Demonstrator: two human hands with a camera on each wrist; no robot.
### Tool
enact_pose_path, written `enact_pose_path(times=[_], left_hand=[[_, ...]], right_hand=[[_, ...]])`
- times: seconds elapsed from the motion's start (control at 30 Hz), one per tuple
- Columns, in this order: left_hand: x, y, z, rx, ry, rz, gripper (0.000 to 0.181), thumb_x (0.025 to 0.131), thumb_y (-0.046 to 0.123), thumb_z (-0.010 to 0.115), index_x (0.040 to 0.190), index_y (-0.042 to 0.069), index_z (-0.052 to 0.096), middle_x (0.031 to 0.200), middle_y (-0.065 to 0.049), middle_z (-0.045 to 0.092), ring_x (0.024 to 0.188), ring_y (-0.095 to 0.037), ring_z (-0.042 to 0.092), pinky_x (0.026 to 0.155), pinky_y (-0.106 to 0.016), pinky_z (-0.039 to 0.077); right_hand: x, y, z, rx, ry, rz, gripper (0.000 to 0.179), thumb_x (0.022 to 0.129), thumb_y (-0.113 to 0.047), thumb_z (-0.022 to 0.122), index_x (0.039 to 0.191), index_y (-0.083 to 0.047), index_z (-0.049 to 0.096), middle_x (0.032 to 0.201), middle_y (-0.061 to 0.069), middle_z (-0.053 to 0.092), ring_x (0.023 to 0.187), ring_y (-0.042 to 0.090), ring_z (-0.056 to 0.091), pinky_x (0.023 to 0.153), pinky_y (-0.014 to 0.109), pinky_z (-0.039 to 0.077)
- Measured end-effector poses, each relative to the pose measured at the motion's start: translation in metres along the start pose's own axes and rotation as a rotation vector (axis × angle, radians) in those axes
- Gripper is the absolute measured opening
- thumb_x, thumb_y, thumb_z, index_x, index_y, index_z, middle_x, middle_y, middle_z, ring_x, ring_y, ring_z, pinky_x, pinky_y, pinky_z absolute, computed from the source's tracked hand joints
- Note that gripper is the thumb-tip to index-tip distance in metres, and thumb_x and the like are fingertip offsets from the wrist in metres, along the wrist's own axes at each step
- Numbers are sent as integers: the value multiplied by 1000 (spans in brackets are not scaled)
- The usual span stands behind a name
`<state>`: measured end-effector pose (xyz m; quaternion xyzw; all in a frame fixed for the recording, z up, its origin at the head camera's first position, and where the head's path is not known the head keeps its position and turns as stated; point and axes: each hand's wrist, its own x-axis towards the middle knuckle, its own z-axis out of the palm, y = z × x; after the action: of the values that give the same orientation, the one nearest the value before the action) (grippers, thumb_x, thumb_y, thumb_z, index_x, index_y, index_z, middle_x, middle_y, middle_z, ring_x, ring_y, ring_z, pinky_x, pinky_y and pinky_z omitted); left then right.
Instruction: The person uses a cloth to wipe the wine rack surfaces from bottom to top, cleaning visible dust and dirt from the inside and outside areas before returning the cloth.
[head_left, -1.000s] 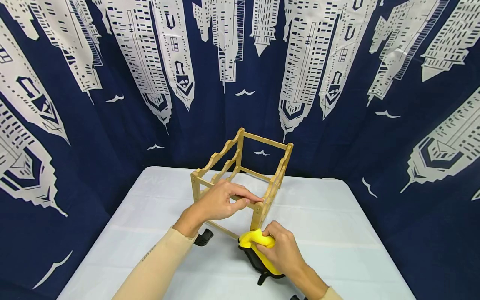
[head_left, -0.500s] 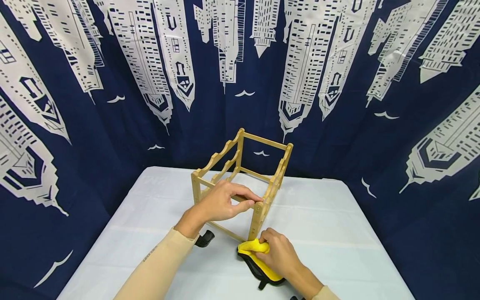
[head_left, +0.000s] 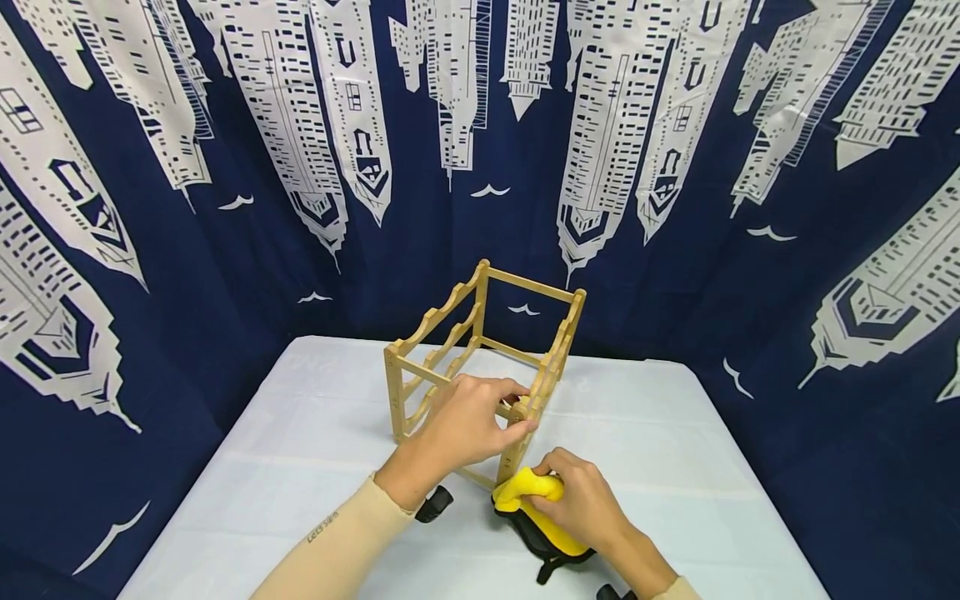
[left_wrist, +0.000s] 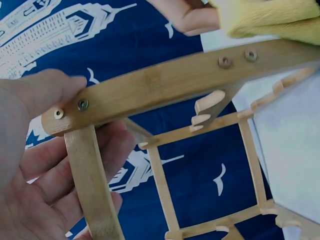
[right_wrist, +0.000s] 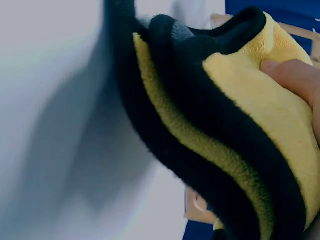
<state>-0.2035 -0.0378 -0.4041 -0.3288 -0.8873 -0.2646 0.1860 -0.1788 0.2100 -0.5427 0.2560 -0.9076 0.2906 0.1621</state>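
A light wooden rack point(head_left: 531, 285) with scalloped side rails stands on the table. My left hand point(head_left: 468, 425) grips its near right top corner; in the left wrist view the thumb point(left_wrist: 47, 92) lies on one side of the post and the fingers reach round the other. Low at that same front post, my right hand point(head_left: 588, 508) holds a bunched yellow cloth point(head_left: 566, 537) with black edging and a black loop. The cloth's upper folds overlap the foot of the post. In the right wrist view, fingers press into the yellow fabric point(right_wrist: 260, 110), its black borders hanging in layers.
A white cloth covers the table point(head_left: 675, 467). Behind it hangs a dark blue curtain point(head_left: 420, 250) printed with white buildings and birds. Black wrist devices point(head_left: 435, 504) show beneath the wrists.
My left hand has gone from straight fingers laid over the rack's corner to thumb and fingers wrapped round it. The right hand has moved the cloth down the post, then slightly right.
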Motion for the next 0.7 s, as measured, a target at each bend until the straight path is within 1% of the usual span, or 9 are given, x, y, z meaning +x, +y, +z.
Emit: enact_pose_path(times=[0.13,0.17,0.2,0.27,0.33,0.37,0.43,0.57,0.7], left_hand=[[-3,5,3,-3,41,10,36,100,28,95,130,10,88,117,-5,91,100,-16,88,80,-26,72],[-4,6,3,-11,47,15,36,99,27,96,130,8,88,116,-6,91,99,-17,88,80,-25,72],[-4,6,3,-23,48,20,37,99,25,96,130,6,88,113,-7,91,96,-17,88,76,-25,71],[-5,6,3,-38,46,31,37,99,23,95,130,4,88,109,-8,91,87,-18,86,64,-20,64],[-6,5,3,-40,45,50,37,99,21,94,130,2,88,106,-7,91,81,-16,83,57,-15,54],[-7,4,2,-42,44,57,37,100,20,94,130,2,87,105,-7,91,78,-15,80,54,-14,49],[-9,3,2,-34,50,82,36,99,19,93,130,1,88,105,-7,92,74,-14,76,55,-12,46],[-11,1,0,-24,60,130,35,99,18,92,129,1,88,101,-4,91,71,-7,68,60,-11,47],[-12,0,-3,-45,52,163,36,99,17,91,130,1,87,90,-1,87,67,-2,56,61,-11,42]], right_hand=[[-1,3,-13,-5,14,-12,40,78,-12,111,101,-21,78,101,-9,80,85,-3,68,74,21,64],[-2,4,-16,-10,21,-11,41,77,-12,111,101,-21,79,101,-9,80,85,-3,68,74,21,64],[-3,5,-19,-15,29,-12,42,77,-12,112,101,-21,79,101,-9,81,85,-3,67,74,21,64],[-5,7,-26,-29,54,-15,43,76,-12,112,102,-20,79,101,-9,81,84,-3,67,73,21,64],[-7,9,-32,-44,93,-28,44,74,-10,113,102,-19,80,102,-7,81,85,-2,68,73,23,65],[-8,10,-36,-52,117,-35,45,73,-9,113,102,-18,80,102,-7,82,85,-2,69,73,23,65],[-9,14,-43,-67,169,-51,47,71,-6,113,102,-16,79,102,-6,82,86,0,70,74,22,65],[-11,21,-56,-71,265,-70,50,68,1,112,104,-12,80,102,-2,81,86,4,70,78,11,61],[-12,26,-65,-71,332,-75,52,67,5,111,106,-9,80,103,2,81,86,9,72,84,1,55]])
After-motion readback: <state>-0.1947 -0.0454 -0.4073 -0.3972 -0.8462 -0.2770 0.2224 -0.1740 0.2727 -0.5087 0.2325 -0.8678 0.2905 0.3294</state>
